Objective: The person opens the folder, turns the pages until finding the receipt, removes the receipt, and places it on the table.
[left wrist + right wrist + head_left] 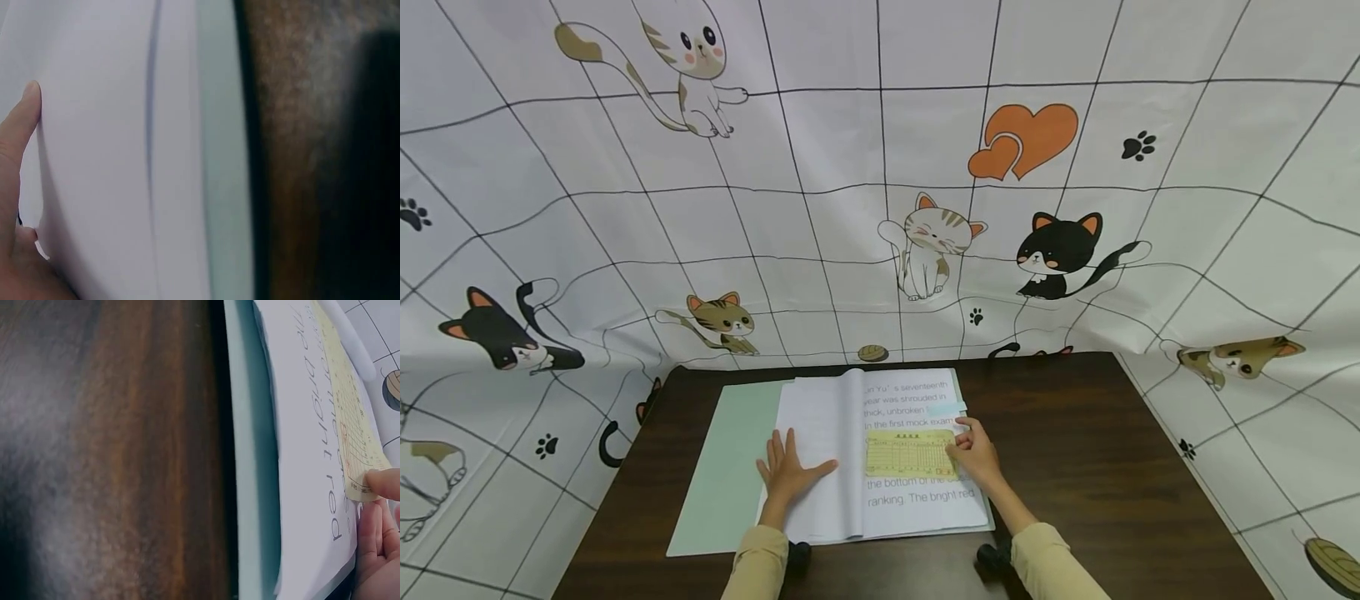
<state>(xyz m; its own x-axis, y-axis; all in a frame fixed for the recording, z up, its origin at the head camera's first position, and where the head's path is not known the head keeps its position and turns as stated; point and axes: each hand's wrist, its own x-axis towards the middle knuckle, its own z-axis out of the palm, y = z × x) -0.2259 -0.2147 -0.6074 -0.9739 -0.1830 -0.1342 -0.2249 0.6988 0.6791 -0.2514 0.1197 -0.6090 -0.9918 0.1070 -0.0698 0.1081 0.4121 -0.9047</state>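
Note:
An open book of white pages (917,515) lies on a pale green folder (718,467); large English text is printed on its right page. Across that text lies a yellow paper form (910,455) with a printed grid. My right hand (976,454) pinches the form's right end between thumb and fingers, and the right wrist view shows the thumb (382,483) on top of the form's corner. With its fingers spread, my left hand (788,477) rests on the left page. Only part of that hand (19,144) shows at the edge of the left wrist view.
A light blue sticky tab (947,409) sticks out from the right page's edge above the form. Dark wooden table (1075,467) surrounds the folder. Behind it hangs a white gridded cloth (820,225) with cartoon cats. Two dark objects (992,558) stand near the front by the wrists.

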